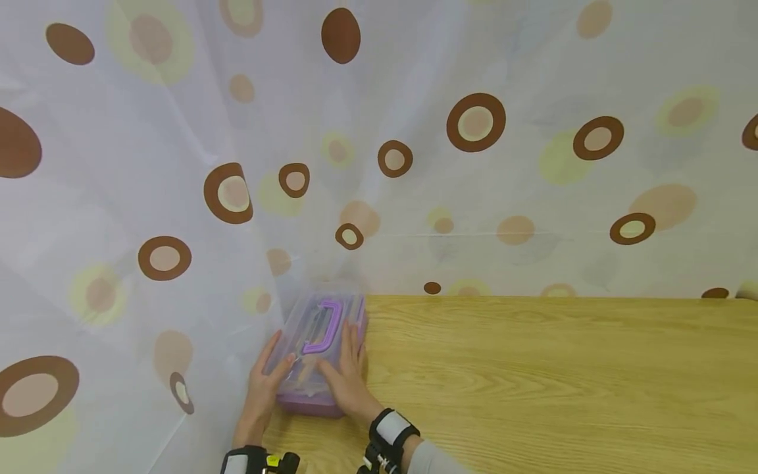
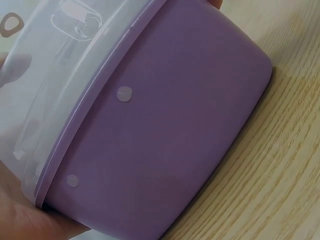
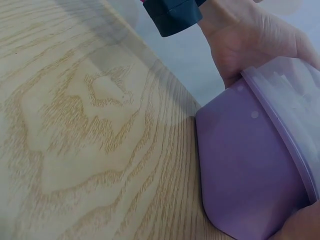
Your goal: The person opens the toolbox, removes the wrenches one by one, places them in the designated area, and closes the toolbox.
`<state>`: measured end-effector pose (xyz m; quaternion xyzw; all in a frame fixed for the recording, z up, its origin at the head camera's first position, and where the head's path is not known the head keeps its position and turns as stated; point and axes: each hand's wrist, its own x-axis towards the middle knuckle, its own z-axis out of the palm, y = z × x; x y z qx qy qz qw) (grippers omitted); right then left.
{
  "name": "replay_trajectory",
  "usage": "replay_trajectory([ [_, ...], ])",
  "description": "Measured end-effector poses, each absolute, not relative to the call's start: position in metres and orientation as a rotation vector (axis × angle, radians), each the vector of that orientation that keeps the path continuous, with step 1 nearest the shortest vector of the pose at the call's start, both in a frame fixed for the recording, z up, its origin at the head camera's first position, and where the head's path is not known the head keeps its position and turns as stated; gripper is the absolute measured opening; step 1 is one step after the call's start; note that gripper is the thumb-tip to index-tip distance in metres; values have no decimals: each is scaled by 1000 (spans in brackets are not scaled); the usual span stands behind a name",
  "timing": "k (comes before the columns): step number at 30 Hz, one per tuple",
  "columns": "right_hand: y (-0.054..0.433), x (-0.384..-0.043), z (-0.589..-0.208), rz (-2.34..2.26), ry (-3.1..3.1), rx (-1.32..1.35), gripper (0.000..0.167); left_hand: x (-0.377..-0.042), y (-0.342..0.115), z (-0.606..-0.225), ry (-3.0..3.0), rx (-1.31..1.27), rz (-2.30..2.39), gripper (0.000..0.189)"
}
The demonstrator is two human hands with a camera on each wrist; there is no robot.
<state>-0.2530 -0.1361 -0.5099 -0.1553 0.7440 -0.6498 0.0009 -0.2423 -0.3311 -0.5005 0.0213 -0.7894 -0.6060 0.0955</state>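
A purple storage box (image 1: 310, 405) with a clear lid (image 1: 304, 316) and a purple carry handle (image 1: 336, 322) lies on the wooden table, in its far left corner. My left hand (image 1: 264, 382) grips the box's left side, thumb over the lid's edge. On the opposite side my right hand (image 1: 349, 382) holds it, thumb on the lid and fingers along the right wall. Through the lid some contents show, too blurred to name. In the left wrist view the purple end wall (image 2: 175, 110) fills the middle, its base at the table. The right wrist view shows both hands at the box (image 3: 245, 155).
A white curtain-like sheet (image 1: 414, 66) with brown and yellow dots hangs behind the table and along its left side, close to the box. The wood-grain tabletop (image 1: 533, 375) stretches off to the right. Each wrist wears a black strap (image 1: 395, 426) with a small camera.
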Motion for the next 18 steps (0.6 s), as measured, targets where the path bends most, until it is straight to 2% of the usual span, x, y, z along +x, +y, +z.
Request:
replay_trajectory([
  [18, -137, -255, -511, -2005, 2362, -525, 95, -243, -330, -502, -2291, 88, -1832, 72],
])
